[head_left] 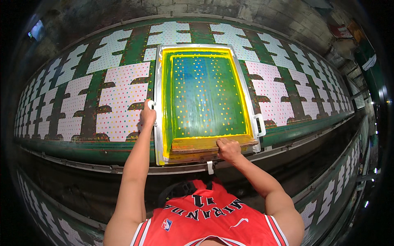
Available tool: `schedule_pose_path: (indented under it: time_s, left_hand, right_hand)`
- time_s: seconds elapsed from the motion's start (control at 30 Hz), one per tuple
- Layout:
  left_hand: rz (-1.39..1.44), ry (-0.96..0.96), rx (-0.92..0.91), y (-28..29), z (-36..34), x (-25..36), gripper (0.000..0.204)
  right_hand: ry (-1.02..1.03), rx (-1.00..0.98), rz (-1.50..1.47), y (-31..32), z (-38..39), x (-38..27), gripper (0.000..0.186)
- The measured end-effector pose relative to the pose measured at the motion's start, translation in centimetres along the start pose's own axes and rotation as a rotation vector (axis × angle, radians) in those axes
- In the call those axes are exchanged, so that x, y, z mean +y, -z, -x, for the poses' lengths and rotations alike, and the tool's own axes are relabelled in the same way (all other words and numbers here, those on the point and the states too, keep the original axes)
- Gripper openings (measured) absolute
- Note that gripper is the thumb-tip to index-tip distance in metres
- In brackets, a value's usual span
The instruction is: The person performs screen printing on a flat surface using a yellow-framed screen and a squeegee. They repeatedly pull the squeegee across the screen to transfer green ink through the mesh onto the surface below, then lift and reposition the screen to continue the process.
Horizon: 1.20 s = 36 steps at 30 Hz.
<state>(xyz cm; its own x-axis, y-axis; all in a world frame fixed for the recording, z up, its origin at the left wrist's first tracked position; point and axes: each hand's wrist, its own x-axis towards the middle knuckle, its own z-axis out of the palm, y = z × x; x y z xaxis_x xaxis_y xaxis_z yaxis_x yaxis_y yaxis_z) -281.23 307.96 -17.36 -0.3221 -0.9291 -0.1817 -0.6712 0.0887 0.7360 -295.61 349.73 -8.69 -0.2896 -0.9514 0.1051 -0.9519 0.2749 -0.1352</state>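
Note:
A screen printing frame (159,88) lies flat on the long green table in front of me. Its mesh is green and blue with rows of small dots, and yellow ink lines its inner border. My left hand (148,114) is closed round the white handle on the frame's left side. At the near end of the frame, my right hand (229,149) grips the top of a wide wooden squeegee (193,146). The squeegee lies across the frame's width, its blade edge hidden from me. A second white handle (259,125) on the right side is untouched.
Rows of white fabric pieces with coloured dots (125,92) lie on the green printing table (92,86), left and right of the frame. A metal rail (111,167) runs along its near edge. Another table with pieces stands behind me. A block wall (254,16) rises beyond.

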Motion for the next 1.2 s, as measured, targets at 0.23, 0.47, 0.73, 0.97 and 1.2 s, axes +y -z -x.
schedule_pose_path:
  time_s: [0.23, 0.47, 0.73, 0.97, 1.2]
  left_hand:
    - [-0.115, -0.068, 0.064, 0.3, 0.8, 0.4, 0.062]
    - [-0.056, 0.024, 0.034, 1.0, 2.1, 2.3, 0.060]
    - [0.036, 0.096, 0.012, 1.5, 2.9, 3.5, 0.058]
    - [0.000, 0.056, 0.039, 1.8, 3.1, 4.5, 0.057]
    - [0.020, 0.069, 0.046, 1.6, 2.9, 4.1, 0.056]
  right_hand:
    - [-0.027, -0.057, 0.067, -0.7, -11.9, 5.9, 0.032]
    - [-0.013, -0.057, 0.132, -2.0, -27.7, 14.9, 0.028]
    - [0.015, 0.059, 0.133, -3.2, -42.4, 22.9, 0.021]
    - [0.061, 0.055, 0.150, -1.2, -48.4, 26.2, 0.027]
    - [0.010, -0.006, 0.129, 0.3, -51.4, 27.0, 0.039]
